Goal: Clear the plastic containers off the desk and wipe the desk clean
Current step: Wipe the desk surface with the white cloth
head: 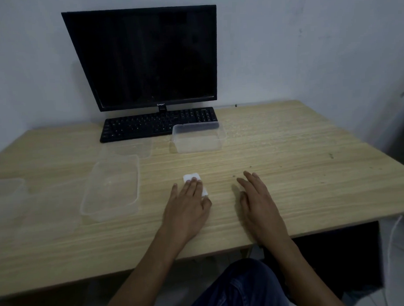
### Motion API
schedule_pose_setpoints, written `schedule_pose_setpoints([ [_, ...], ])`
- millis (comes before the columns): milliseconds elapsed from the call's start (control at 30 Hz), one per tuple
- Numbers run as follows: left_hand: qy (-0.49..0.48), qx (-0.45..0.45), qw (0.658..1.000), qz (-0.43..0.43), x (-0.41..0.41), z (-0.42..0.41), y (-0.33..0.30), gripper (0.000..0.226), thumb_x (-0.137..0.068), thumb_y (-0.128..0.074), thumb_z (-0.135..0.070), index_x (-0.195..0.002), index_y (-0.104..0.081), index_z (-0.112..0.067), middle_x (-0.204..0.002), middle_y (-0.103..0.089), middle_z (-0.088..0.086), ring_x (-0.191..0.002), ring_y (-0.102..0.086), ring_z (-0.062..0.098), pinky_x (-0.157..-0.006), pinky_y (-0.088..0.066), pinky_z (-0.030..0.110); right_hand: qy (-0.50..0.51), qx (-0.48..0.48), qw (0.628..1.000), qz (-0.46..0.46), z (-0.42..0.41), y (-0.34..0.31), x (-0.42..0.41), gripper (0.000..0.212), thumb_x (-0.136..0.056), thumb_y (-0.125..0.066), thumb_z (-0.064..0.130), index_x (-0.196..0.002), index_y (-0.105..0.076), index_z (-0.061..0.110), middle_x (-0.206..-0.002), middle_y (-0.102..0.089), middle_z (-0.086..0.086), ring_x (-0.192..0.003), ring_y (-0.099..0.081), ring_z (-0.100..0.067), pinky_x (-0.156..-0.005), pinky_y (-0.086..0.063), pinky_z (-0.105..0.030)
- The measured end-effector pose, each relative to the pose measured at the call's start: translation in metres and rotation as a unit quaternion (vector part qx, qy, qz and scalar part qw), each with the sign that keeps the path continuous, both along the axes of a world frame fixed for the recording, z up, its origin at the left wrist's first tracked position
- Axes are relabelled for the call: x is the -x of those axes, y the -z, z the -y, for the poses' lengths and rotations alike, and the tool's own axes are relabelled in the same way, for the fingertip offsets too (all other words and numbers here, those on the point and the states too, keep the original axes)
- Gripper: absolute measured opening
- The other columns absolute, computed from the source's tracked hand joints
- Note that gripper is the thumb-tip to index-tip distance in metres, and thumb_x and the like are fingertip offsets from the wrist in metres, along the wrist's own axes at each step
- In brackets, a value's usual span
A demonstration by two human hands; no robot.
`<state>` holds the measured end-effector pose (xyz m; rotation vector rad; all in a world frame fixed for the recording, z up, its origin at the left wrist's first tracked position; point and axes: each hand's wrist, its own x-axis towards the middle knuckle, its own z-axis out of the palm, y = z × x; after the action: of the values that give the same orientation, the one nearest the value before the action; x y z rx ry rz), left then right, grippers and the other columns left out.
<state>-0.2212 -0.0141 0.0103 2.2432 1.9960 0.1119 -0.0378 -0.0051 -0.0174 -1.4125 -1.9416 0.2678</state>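
My left hand (189, 203) lies flat on a small white folded cloth (190, 177) in the middle of the light wooden desk (288, 149), fingers straight. My right hand (257, 196) rests flat on the bare desk beside it, holding nothing. A large clear plastic container (110, 190) sits open to the left of my left hand. A clear lid (127, 148) lies behind it. Another clear container (198, 137) stands in front of the keyboard. A further clear container (7, 194) sits at the far left edge.
A black monitor (147, 56) and black keyboard (156, 123) stand at the back against the wall. Small dark specks (331, 155) dot the right part of the desk. The desk's front edge runs just above my lap.
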Motion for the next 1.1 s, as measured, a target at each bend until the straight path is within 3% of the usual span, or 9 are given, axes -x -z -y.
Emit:
schedule_pose_setpoints([
  [167,0.112,-0.007,0.994,0.005,-0.034,0.004,0.002,0.057,-0.103,-0.014,-0.037,-0.154,-0.005,-0.015,-0.162,0.0,-0.003,-0.147,0.002,0.005,-0.12,0.009,0.035,0.012,0.024,0.998,-0.055,-0.001,-0.001,-0.001,0.039,-0.1,-0.039,0.006,-0.138,-0.048,0.011,-0.154,-0.03,-0.001,-0.14,-0.012,-0.002,-0.11,-0.009,-0.013],
  [300,0.13,-0.033,0.99,-0.042,-0.052,-0.016,0.006,0.07,-0.093,0.005,-0.045,-0.154,-0.009,-0.015,-0.162,-0.003,-0.001,-0.148,-0.001,0.008,-0.117,0.009,0.038,0.036,0.038,0.994,-0.095,-0.002,-0.001,-0.003,0.039,-0.099,-0.038,0.004,-0.136,-0.049,0.008,-0.152,-0.034,-0.002,-0.144,-0.022,-0.013,-0.111,-0.014,-0.016],
  [367,0.119,-0.022,0.992,-0.041,-0.058,-0.033,0.004,0.059,-0.101,-0.007,-0.04,-0.154,-0.009,-0.014,-0.162,-0.003,0.0,-0.148,-0.002,0.009,-0.117,0.008,0.039,0.038,0.041,0.992,-0.11,-0.001,-0.002,-0.003,0.038,-0.099,-0.039,0.006,-0.136,-0.05,0.009,-0.15,-0.037,-0.003,-0.142,-0.027,-0.015,-0.113,-0.017,-0.02],
  [467,0.108,-0.014,0.993,-0.04,-0.065,-0.054,-0.001,0.056,-0.103,-0.014,-0.037,-0.154,-0.009,-0.013,-0.162,-0.004,0.002,-0.148,-0.004,0.011,-0.118,0.007,0.042,0.037,0.054,0.991,-0.118,0.002,-0.006,-0.001,0.044,-0.098,-0.034,0.025,-0.137,-0.048,0.012,-0.149,-0.039,0.0,-0.141,-0.028,-0.012,-0.112,-0.016,-0.018],
  [567,0.107,-0.011,0.993,-0.048,-0.065,-0.06,0.0,0.056,-0.104,-0.013,-0.036,-0.154,-0.009,-0.013,-0.162,-0.004,0.002,-0.148,-0.004,0.012,-0.118,0.006,0.044,0.033,0.059,0.993,-0.101,0.003,-0.007,-0.001,0.053,-0.093,-0.027,0.035,-0.138,-0.047,0.015,-0.148,-0.04,0.001,-0.14,-0.027,-0.008,-0.11,-0.014,-0.014],
  [700,0.09,-0.004,0.996,-0.021,-0.054,-0.042,0.0,0.057,-0.103,-0.01,-0.038,-0.154,-0.007,-0.013,-0.162,-0.003,0.001,-0.148,-0.001,0.011,-0.118,0.006,0.044,0.007,0.072,0.996,-0.049,0.003,-0.004,-0.002,0.044,-0.102,-0.029,0.031,-0.141,-0.044,0.017,-0.151,-0.037,0.004,-0.134,-0.018,0.006,-0.109,-0.009,-0.009],
  [867,0.03,0.028,0.999,0.006,-0.021,-0.009,0.001,0.057,-0.103,-0.01,-0.038,-0.154,-0.001,-0.016,-0.162,0.004,-0.002,-0.147,0.004,0.008,-0.119,0.008,0.043,-0.026,0.041,0.998,0.042,0.001,0.004,0.0,0.065,-0.092,-0.013,0.047,-0.142,-0.043,0.018,-0.151,-0.037,0.002,-0.139,-0.019,-0.002,-0.116,-0.01,-0.02],
  [1100,-0.038,0.014,0.999,0.003,0.009,-0.05,0.005,0.058,-0.102,-0.011,-0.038,-0.154,-0.005,-0.014,-0.162,0.0,-0.001,-0.148,0.001,0.009,-0.119,0.006,0.044,-0.025,0.055,0.997,0.043,0.001,0.001,0.001,0.051,-0.097,-0.026,0.034,-0.143,-0.042,0.019,-0.152,-0.036,0.004,-0.142,-0.022,-0.006,-0.117,-0.011,-0.023],
])
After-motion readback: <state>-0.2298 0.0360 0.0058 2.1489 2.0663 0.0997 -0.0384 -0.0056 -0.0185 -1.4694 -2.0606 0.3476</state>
